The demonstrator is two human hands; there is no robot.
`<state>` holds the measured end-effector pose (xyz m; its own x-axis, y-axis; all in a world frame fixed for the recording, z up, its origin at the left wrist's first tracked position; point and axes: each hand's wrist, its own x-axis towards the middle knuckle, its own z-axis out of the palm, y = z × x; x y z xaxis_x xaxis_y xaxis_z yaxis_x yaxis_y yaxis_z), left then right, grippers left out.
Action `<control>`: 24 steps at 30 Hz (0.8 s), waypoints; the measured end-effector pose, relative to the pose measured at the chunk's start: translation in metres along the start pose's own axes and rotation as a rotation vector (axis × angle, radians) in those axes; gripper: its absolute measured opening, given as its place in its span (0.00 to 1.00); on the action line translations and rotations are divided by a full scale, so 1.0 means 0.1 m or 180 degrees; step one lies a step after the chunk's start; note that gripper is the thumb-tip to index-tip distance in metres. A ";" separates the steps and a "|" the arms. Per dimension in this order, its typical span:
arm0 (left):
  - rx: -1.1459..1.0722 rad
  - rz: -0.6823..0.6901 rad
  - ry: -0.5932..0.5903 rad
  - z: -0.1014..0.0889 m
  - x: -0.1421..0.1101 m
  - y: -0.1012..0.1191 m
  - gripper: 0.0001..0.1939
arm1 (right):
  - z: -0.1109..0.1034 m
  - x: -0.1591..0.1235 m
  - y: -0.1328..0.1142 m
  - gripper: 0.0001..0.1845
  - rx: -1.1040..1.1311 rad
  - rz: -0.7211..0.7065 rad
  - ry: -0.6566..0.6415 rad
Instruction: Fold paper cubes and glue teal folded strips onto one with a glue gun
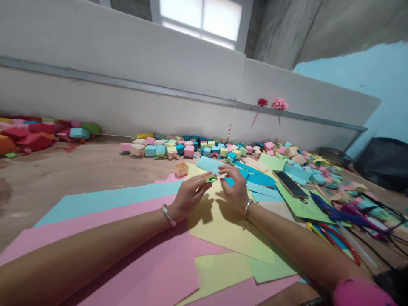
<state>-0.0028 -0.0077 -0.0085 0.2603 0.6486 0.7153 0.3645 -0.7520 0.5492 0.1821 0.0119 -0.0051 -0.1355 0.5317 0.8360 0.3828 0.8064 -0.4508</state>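
Note:
My left hand (190, 194) pinches a small green folded paper piece (211, 179) between thumb and fingers above a yellow sheet (223, 225). My right hand (235, 187) hovers just to the right of it, fingers curved and apart, with nothing visible in them. Both wrists wear silver bangles. Large pink (134, 255) and blue sheets (105, 199) lie under my forearms. A small orange paper box (182, 168) stands just beyond my left hand.
A row of several small folded paper boxes (197, 148) runs along the wall. A phone (290, 184) lies on a green sheet at right. Scissors and a glue gun (338, 214) with cables sit at far right. Red and pink boxes (35, 136) pile up at far left.

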 end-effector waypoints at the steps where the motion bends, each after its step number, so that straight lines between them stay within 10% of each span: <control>1: 0.0020 -0.0104 0.0043 0.00 0.00 0.00 0.15 | -0.04 0.03 -0.04 0.10 -0.0118 -0.0181 0.0186; 7: -0.0011 -0.0312 0.0054 0.01 0.02 0.00 0.13 | -0.12 0.10 -0.18 0.13 -0.0647 -0.1275 -0.0058; 24: -0.0113 -0.0309 -0.0226 0.00 0.02 0.02 0.12 | -0.11 0.14 -0.08 0.06 -0.0190 -0.1058 -0.0661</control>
<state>-0.0012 -0.0079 -0.0063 0.2884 0.7243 0.6262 0.3595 -0.6881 0.6303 0.1876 0.0102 0.0138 -0.4405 0.2903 0.8495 0.3387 0.9301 -0.1422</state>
